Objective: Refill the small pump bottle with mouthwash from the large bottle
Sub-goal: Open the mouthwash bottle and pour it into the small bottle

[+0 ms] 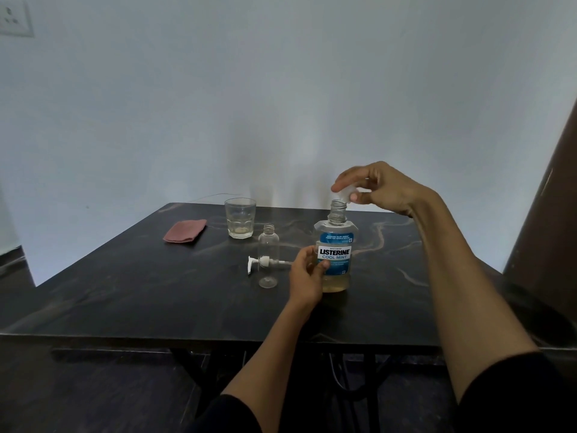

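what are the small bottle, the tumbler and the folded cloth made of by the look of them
Small bottle: likely clear plastic, thin-walled, the table showing through, threaded neck.
Tumbler: probably glass, though clear plastic is possible; thick faceted walls, heavy base, a little pale liquid at the bottom.
Folded cloth: woven or knitted fabric, matte dusty pink, soft edges, no shine.

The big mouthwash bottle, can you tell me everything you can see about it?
The big mouthwash bottle is clear plastic with a blue and white label. It stands upright on the dark table. Its threaded neck is open, and only a little yellowish liquid sits at the bottom. The left hand grips its side. The right hand holds the white cap just above the neck.
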